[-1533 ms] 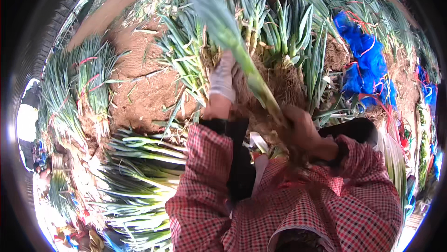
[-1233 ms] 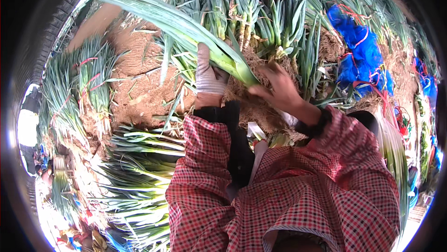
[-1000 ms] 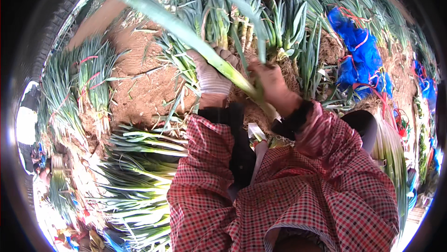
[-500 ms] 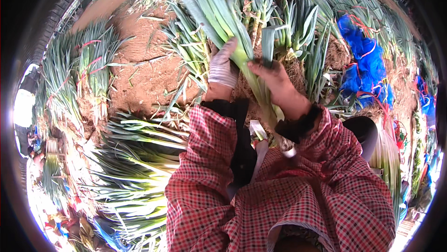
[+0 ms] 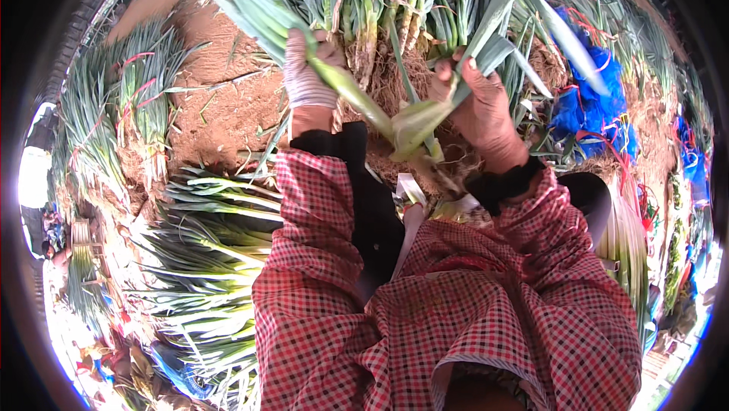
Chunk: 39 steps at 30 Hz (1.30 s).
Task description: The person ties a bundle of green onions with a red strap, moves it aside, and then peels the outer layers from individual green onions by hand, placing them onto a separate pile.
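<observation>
A thick green onion (image 5: pixel 351 92) slants across the middle, its leaves pointing to the upper left. My left hand (image 5: pixel 310 69), in a pale striped glove, is closed around it where the leaves meet the stem. My bare right hand (image 5: pixel 486 103) grips outer leaves (image 5: pixel 497 20) that bend away to the upper right. These leaves and their pale sheath (image 5: pixel 421 122) are split away from the main stem but still meet it low down, near the roots. The root end hangs blurred above my lap.
Trimmed green onions (image 5: pixel 205 267) lie in a heap at my left. Tied bundles (image 5: pixel 148 100) stand at the far left, and rooted clumps (image 5: pixel 368 24) stand straight ahead. Blue netting (image 5: pixel 600 100) lies on the right, beyond a bundle of pale stems (image 5: pixel 626 244).
My left hand has moved left with the green onion. My right hand has moved right and up, spreading outer leaves away from the stem.
</observation>
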Tool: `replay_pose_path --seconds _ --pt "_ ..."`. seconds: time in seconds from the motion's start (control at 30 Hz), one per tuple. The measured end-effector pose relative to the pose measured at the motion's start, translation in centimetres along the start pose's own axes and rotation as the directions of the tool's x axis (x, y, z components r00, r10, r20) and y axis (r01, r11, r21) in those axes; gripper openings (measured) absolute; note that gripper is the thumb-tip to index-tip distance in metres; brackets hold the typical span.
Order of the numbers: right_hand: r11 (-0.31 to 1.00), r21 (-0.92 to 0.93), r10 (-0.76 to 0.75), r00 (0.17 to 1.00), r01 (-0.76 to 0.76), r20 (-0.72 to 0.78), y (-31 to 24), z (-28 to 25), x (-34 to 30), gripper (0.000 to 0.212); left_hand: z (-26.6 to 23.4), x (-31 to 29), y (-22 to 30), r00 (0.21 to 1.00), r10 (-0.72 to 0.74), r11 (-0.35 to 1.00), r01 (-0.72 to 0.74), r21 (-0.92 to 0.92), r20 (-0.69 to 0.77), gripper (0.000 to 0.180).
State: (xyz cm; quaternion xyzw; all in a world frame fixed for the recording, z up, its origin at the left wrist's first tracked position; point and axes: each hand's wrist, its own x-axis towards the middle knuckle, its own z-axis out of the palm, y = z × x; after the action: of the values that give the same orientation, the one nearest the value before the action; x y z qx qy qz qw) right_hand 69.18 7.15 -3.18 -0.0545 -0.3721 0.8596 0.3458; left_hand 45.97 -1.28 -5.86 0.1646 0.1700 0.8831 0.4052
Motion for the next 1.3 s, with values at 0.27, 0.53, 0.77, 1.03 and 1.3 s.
replay_pose_path --seconds 0.27,0.53,0.77,1.03,1.3 --pt "0.882 -0.32 0.131 0.831 -0.347 -0.54 -6.5 -20.0 -8.9 0.035 -1.7 -2.5 6.7 0.854 0.441 0.895 -0.395 0.208 -0.275 0.034" --pt "-0.638 -0.768 -0.346 0.911 -0.051 0.226 -2.4 -13.3 -4.7 0.044 0.3 -2.5 2.2 0.831 0.474 0.88 -0.437 0.186 -0.29 0.041" --pt "-0.404 -0.805 -0.081 0.859 0.435 0.505 6.8 1.7 -0.5 0.063 3.8 -3.7 -2.7 0.965 0.235 0.967 -0.22 0.131 -0.113 0.042" --pt "0.356 -0.865 0.765 0.642 -0.355 0.052 3.6 -1.4 0.3 0.028 3.4 -0.7 -0.3 0.736 0.123 0.856 0.26 -0.446 0.666 0.07" --pt "-0.248 -0.9 -0.25 0.873 0.36 0.418 4.5 -1.8 0.5 0.02 4.3 -2.5 -4.0 0.966 0.142 0.986 -0.118 0.121 -0.216 0.073"
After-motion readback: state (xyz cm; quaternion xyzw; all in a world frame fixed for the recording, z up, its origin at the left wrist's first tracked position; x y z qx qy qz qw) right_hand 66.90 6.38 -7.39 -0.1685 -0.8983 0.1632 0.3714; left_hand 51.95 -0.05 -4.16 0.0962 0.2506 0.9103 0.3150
